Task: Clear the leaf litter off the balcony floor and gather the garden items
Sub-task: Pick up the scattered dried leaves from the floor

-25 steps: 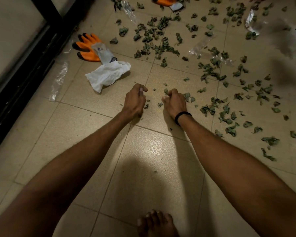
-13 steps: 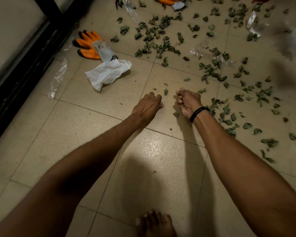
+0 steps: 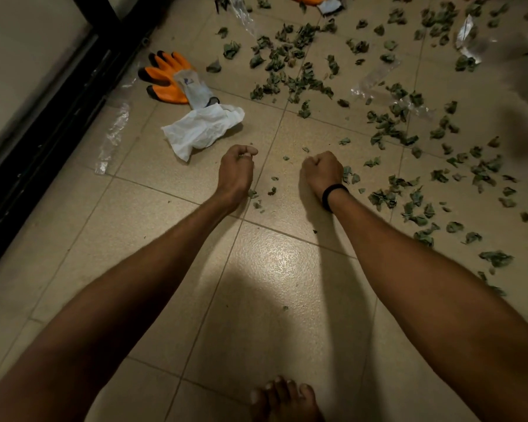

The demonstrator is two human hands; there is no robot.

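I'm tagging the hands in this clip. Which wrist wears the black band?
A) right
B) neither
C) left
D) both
A: the black band circles the wrist just behind the right hand, while the wrist behind the left hand is bare.

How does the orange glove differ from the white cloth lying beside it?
The orange glove has black fingertips and a grey cuff; the white cloth is plain. The glove lies flat, fingers spread; the cloth is crumpled. Both lie on the tiled floor near the black frame.
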